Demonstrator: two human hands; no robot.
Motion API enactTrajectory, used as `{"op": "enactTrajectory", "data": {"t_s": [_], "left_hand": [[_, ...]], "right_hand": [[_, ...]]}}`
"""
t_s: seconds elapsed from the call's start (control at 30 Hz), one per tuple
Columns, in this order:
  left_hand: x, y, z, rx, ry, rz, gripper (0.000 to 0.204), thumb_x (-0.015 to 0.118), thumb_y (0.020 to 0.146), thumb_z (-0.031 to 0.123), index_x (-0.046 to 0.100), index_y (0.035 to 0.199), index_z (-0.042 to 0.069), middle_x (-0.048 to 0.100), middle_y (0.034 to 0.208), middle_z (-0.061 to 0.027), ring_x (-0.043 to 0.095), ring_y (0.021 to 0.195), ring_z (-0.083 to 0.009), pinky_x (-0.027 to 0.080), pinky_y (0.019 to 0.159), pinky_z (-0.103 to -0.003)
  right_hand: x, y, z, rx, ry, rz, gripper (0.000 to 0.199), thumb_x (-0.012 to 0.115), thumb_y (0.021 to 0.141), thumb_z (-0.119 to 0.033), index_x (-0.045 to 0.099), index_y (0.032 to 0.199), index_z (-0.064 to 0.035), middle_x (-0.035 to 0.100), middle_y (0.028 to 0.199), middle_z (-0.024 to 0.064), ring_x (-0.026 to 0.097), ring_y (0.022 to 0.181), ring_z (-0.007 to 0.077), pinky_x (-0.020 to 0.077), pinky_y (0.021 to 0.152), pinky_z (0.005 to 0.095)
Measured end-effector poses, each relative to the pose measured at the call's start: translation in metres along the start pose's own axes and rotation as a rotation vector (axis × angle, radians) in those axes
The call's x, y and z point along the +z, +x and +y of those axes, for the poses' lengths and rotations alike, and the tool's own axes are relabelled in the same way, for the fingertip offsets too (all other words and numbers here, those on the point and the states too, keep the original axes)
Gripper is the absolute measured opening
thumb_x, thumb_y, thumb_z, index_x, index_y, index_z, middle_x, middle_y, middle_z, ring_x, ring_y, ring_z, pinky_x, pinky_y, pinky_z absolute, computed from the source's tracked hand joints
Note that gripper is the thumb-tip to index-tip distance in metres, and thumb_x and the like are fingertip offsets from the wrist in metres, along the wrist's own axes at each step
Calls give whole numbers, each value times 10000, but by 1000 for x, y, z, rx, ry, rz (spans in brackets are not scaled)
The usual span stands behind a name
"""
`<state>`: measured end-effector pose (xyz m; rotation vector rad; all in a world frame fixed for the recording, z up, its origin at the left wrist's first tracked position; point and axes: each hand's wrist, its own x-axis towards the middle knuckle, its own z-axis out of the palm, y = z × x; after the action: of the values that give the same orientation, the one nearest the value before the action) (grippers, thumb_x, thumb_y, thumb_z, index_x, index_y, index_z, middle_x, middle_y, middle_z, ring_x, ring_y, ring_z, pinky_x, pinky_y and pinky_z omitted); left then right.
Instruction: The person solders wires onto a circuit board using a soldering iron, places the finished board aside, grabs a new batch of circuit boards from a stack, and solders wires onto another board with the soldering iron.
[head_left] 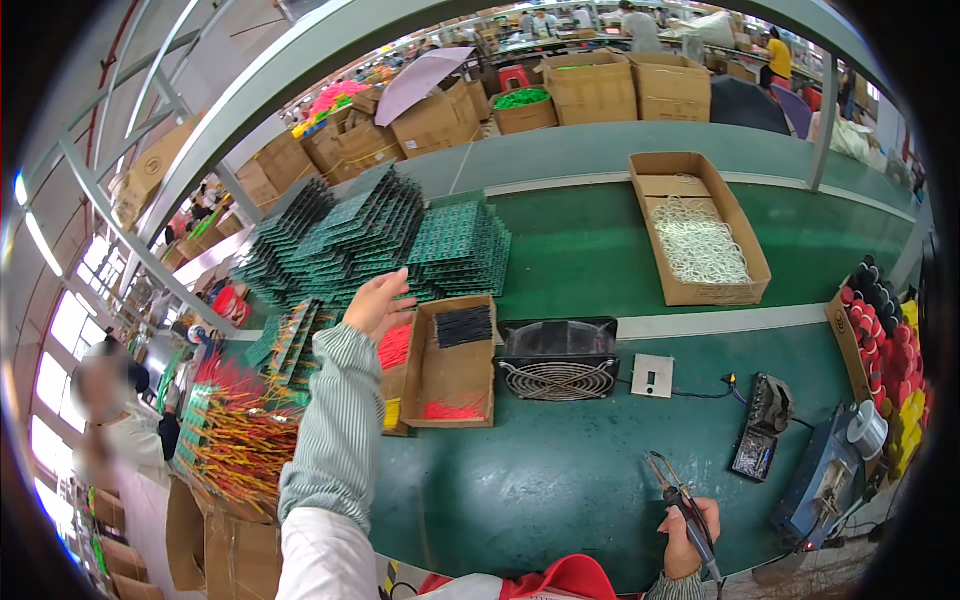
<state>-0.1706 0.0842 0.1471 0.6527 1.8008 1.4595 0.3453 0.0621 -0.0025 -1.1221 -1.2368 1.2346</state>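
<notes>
Circuit boards [455, 245] are being reached for by the open left hand [378, 303], soldering iron [690, 520] being gripped low in the right hand [682, 540], tip best kept clear.

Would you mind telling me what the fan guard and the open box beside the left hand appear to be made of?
The fan guard looks like bright metal wire: thin concentric rings that glint. The box by the left hand seems plain brown cardboard, matte, with folded flaps. The fan's housing is black, probably plastic.
</notes>
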Motion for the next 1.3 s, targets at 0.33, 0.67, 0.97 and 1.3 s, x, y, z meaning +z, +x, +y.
{"op": "enactTrajectory", "data": {"t_s": [0.33,0.67,0.97,1.3], "left_hand": [[58,89,-26,-134,-454,231,952,702,797,420,87,1457,116,219,1387,-302,467,1173,-399,491,917,-396],[90,90,3,-79,-699,316,1023,747,765,306,4,1449,141,168,1375,-255,369,1225,-417,483,912,-459],[93,94,13,-205,-681,374,908,699,775,210,74,1425,109,216,1357,-313,421,1156,-437,489,893,-419],[90,116,14,-107,-621,329,662,705,776,253,366,1288,5,371,1273,-240,456,1086,-368,384,981,-484]], "right_hand": [[0,5,4,-6,-61,30,205,603,807,-65,451,928,0,533,665,65,517,501,118,428,483,244],[-5,6,6,60,-24,50,234,622,786,-64,461,943,-1,532,793,95,531,528,129,454,492,258],[-16,5,15,-9,-48,12,229,612,779,-44,460,943,10,528,809,110,541,520,131,453,487,254],[-11,4,13,8,-51,44,229,618,778,-38,465,939,16,546,756,106,552,526,129,463,487,250]]}}
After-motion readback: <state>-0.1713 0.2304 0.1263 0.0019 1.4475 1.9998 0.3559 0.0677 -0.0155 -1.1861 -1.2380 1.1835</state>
